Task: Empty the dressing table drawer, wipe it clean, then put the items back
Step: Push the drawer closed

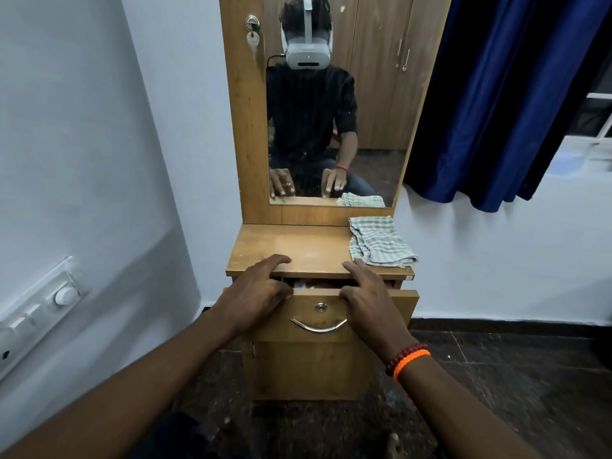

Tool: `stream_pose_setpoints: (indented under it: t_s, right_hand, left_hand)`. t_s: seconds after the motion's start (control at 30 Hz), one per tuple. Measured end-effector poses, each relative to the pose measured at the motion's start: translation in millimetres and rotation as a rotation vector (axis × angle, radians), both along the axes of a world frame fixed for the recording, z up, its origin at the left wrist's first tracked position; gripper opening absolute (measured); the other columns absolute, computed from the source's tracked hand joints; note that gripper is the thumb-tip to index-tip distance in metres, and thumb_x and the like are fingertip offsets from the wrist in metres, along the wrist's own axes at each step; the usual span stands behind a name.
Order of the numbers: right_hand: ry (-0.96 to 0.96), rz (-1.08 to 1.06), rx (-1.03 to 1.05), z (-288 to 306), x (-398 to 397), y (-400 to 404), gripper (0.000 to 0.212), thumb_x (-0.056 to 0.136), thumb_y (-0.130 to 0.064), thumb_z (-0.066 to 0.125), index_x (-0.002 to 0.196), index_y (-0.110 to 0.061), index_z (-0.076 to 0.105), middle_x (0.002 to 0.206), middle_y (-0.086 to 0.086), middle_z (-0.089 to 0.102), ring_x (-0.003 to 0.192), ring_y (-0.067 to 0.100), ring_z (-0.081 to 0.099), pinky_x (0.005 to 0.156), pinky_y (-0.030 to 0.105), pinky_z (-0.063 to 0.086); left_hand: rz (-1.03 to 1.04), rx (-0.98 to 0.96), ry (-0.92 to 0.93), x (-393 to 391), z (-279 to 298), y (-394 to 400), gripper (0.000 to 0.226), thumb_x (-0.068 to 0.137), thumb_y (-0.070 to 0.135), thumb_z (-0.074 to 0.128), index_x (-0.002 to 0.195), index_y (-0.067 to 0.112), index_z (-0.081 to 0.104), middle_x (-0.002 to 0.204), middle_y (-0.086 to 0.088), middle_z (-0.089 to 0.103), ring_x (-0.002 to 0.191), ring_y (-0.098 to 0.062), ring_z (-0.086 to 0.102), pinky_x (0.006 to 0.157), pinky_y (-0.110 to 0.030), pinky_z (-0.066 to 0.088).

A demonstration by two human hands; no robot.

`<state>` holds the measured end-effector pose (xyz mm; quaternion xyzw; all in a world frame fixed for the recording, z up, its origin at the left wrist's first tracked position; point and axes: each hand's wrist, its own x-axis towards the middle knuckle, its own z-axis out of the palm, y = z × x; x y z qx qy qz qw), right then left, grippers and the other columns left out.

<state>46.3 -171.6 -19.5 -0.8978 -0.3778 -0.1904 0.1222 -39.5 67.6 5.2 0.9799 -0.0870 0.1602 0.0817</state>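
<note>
Both hands (pixel 255 293) rest on the slightly open drawer (pixel 318 313)

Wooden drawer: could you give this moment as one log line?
wooden drawer: slightly open | left hand: thumb on drawer front, fingers on tabletop | right hand: same | striped cloth: on top, untouched

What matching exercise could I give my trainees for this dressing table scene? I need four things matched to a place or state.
Things:
1. drawer
2. checked cloth
3. key
4. curved metal handle

Places or states:
A. hanging from the lock beside the mirror
B. on the drawer front
C. slightly open
D. on the tabletop's right rear corner

Pairs: 1-C, 2-D, 3-A, 4-B
</note>
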Motion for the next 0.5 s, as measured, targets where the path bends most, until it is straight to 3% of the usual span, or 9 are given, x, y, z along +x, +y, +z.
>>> stream_pose_setpoints:
  t_s: [0.07,0.13,0.2,0.33,0.5]
  right_hand:
    - [0.001,0.018,0.026,4.5,6.5,6.1,0.012,0.085,-0.002,0.077,0.085,-0.01,0.068,0.133,0.021,0.064,0.132,0.038,0.057,0.11,0.045,0.046]
    - [0.002,0.037,0.061,10.2,10.9,10.5,0.023,0.085,0.007,0.067,0.095,-0.013,0.06,0.113,0.012,0.067,0.106,0.03,0.064,0.093,0.038,0.056]
    - [-0.009,0.031,0.065,13.1,15.7,12.3,0.033,0.083,0.008,0.066,0.105,-0.015,0.056,0.102,0.006,0.065,0.091,0.026,0.061,0.08,0.033,0.053]
    - [-0.062,0.018,0.002,7.9,27.0,15.8,0.034,0.084,0.002,0.07,0.116,-0.008,0.066,0.111,0.01,0.068,0.098,0.026,0.063,0.083,0.035,0.055]
    - [-0.086,-0.016,-0.002,2.0,33.4,20.7,0.027,0.083,0.004,0.069,0.107,-0.008,0.069,0.106,0.009,0.063,0.092,0.024,0.058,0.077,0.037,0.056]
  left_hand:
    - [0.009,0.062,0.033,10.2,-2.5,5.5,0.023,0.1,0.027,0.06,0.118,0.025,0.074,0.159,-0.005,0.039,0.14,-0.029,0.045,0.112,-0.041,0.042]
    - [0.006,0.08,0.011,18.0,-6.7,9.2,0.028,0.103,0.03,0.055,0.128,0.021,0.063,0.15,-0.007,0.051,0.128,-0.027,0.055,0.106,-0.035,0.043]
    - [0.013,0.079,-0.023,22.1,-8.5,10.6,0.032,0.1,0.032,0.058,0.13,0.02,0.055,0.136,-0.007,0.06,0.114,-0.025,0.06,0.092,-0.032,0.048]
    - [0.068,0.201,-0.097,32.0,-17.7,10.4,0.048,0.091,0.027,0.074,0.134,0.014,0.059,0.125,-0.011,0.065,0.104,-0.029,0.064,0.082,-0.04,0.056]
    - [0.121,0.244,-0.131,36.4,-21.6,1.1,0.038,0.087,0.023,0.077,0.124,0.018,0.067,0.12,-0.009,0.064,0.103,-0.028,0.061,0.081,-0.041,0.053]
